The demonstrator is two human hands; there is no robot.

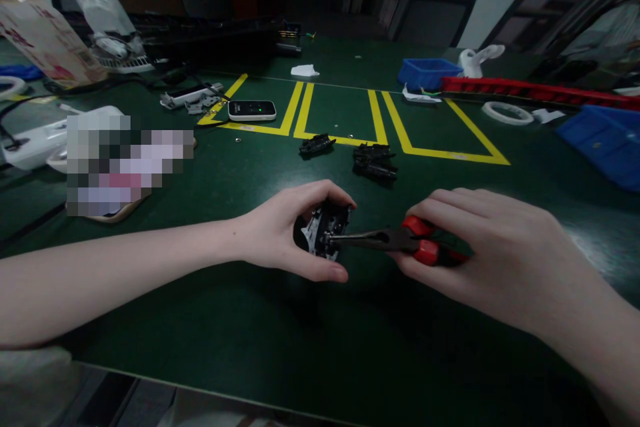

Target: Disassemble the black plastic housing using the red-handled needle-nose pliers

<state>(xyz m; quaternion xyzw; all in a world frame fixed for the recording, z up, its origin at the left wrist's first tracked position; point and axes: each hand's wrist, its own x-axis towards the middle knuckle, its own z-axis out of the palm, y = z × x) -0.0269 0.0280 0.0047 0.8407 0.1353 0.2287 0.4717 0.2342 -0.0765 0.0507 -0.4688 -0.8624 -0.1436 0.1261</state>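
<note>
Hands (500, 247), pliers (393, 239) bridging gap, tips (343, 238) unclear

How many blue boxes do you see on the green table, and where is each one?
2. One blue box is toward the back, near the red strip; a second blue box is beyond the right hand, cut by the picture edge. Others may be hidden.

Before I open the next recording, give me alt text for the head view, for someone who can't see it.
A person's left hand holds a small black and grey part while the right hand brings red-handled pliers to it, over a green table. Beyond lie more black parts, near yellow outlines.
</note>
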